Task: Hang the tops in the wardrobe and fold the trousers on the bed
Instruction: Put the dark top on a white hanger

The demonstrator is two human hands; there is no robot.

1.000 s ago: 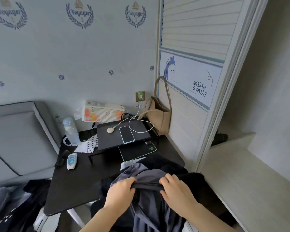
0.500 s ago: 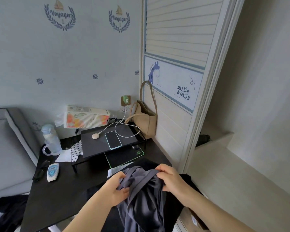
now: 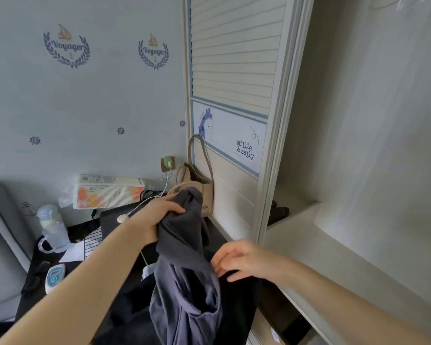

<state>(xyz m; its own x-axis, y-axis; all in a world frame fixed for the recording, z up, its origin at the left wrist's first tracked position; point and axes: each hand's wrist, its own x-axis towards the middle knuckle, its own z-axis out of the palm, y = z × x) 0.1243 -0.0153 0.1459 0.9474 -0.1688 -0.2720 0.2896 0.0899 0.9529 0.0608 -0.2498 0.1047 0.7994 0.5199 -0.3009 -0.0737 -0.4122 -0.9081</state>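
The left hand (image 3: 159,215) bunches the grey garment (image 3: 184,270) in its fist, lifted just left of the wardrobe (image 3: 279,120). The right hand (image 3: 237,260) hangs loosely spread, holding nothing (one-handed, the cloth could slip down onto the dark pile (image 3: 237,307) beneath).

We note pale blue wall (image 3: 90,100) with "Voyager" crests and small ship-wheel motifs. Socket (image 3: 167,163) low on wall, green plug in it. Dark desk (image 3: 47,290) below wall, grey headboard (image 3: 0,245) at left. We see louvred door (image 3: 232,58) at right, cartoon panel reading "millie & sally". Soft, even daylight.
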